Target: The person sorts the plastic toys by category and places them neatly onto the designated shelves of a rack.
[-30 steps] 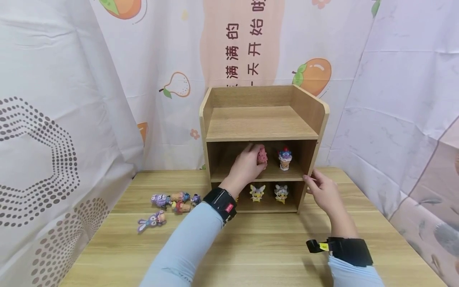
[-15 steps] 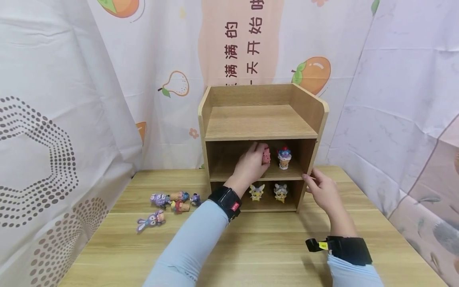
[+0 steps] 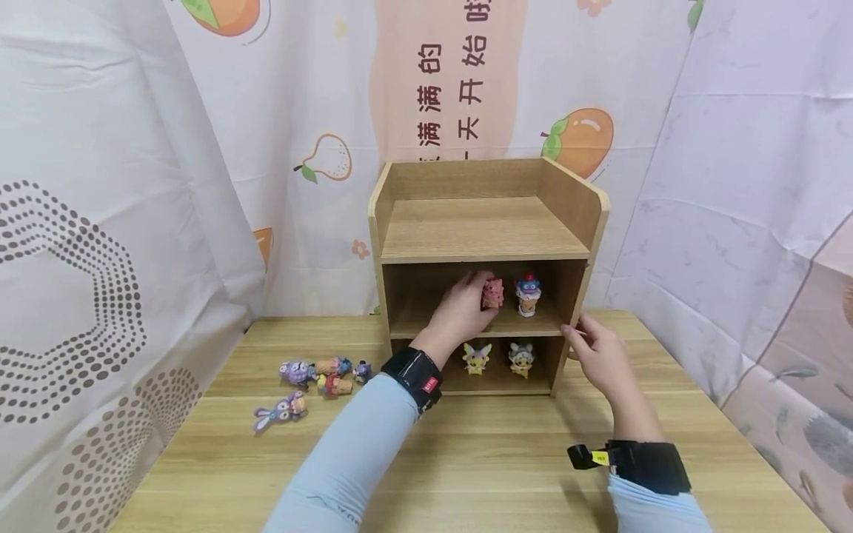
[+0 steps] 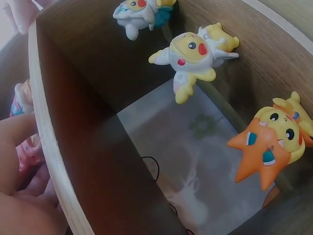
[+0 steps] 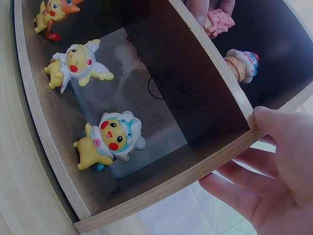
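Note:
In the head view my left hand (image 3: 463, 307) holds a pink ice-cream-cone figurine (image 3: 493, 293) inside the middle compartment of a wooden shelf unit (image 3: 486, 259). Its fingers are around the figurine's left side, hiding part of it. Just right of it stands a blue-headed cone figurine (image 3: 528, 296) with a red top, upright on the same board. My right hand (image 3: 600, 352) grips the unit's right side panel. In the right wrist view the thumb (image 5: 269, 120) lies on the front edge, the other fingers along the panel's outer face.
The lower compartment holds yellow figurines, one in an orange costume (image 4: 266, 142), one in white (image 4: 188, 56) and one with a white-and-blue hood (image 5: 112, 139). On the table (image 3: 480, 466) at left lie several loose figurines, including a purple long-eared one (image 3: 281, 411). Fabric hangs behind.
My left hand shifts slightly right with the pink figurine, then a little back left, and more of the figurine's front now shows. The right hand stays on the side panel.

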Available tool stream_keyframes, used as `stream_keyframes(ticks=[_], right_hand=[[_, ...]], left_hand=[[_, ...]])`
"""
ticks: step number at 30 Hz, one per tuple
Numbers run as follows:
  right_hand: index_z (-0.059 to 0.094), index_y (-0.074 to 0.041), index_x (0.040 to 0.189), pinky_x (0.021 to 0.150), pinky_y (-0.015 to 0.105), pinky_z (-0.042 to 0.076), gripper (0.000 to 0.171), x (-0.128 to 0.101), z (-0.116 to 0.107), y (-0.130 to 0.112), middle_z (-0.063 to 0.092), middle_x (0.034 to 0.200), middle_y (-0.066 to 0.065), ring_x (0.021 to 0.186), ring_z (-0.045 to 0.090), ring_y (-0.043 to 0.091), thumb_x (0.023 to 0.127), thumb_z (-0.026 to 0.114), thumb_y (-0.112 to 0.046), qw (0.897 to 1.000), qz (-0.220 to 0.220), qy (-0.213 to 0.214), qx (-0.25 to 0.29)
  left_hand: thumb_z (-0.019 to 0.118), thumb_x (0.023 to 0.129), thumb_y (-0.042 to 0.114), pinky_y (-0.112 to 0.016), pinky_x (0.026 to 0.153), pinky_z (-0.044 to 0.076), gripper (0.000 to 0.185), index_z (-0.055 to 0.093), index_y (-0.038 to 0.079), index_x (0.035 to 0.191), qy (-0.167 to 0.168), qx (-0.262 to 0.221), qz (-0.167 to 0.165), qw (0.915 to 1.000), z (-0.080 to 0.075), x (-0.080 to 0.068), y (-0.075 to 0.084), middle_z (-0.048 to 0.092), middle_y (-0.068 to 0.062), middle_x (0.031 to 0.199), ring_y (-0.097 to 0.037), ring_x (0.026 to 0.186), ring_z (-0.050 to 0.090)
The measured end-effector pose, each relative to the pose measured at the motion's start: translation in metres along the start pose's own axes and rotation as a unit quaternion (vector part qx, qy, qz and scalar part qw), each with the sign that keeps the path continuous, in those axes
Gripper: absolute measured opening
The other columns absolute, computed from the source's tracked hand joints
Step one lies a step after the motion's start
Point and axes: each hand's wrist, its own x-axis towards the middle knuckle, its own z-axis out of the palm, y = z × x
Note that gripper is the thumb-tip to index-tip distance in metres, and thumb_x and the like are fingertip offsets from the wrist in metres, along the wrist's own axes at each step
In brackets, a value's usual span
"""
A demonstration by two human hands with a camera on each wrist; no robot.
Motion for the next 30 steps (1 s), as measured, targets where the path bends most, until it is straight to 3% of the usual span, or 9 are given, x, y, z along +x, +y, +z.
stream_keyframes(ticks=[11, 30], right_hand=[[0.046, 0.002, 0.15, 0.071, 0.028, 0.06, 0.054, 0.0002, 0.0005, 0.0006, 0.06, 0.131, 0.032, 0.109, 0.066, 0.045, 0.108, 0.051, -0.032, 1.0, 0.003, -0.002, -0.001], [0.044, -0.001, 0.152, 0.072, 0.032, 0.061, 0.058, 0.0, -0.001, -0.0004, 0.059, 0.133, 0.031, 0.102, 0.069, 0.043, 0.108, 0.051, -0.037, 1.0, 0.012, -0.004, -0.011]], left_hand=[[0.078, 0.092, 0.02, -0.034, 0.098, 0.051, 0.058, 0.051, 0.008, 0.141, -0.011, -0.015, -0.016, 0.9997, 0.0025, 0.0019, 0.0006, 0.057, -0.011, 0.132, -0.024, 0.119, 0.06], [0.078, 0.092, 0.023, -0.037, 0.099, 0.051, 0.06, 0.05, 0.009, 0.143, 0.008, -0.017, -0.021, 0.9996, 0.0031, 0.0002, 0.0007, 0.054, -0.013, 0.138, -0.026, 0.122, 0.059]])
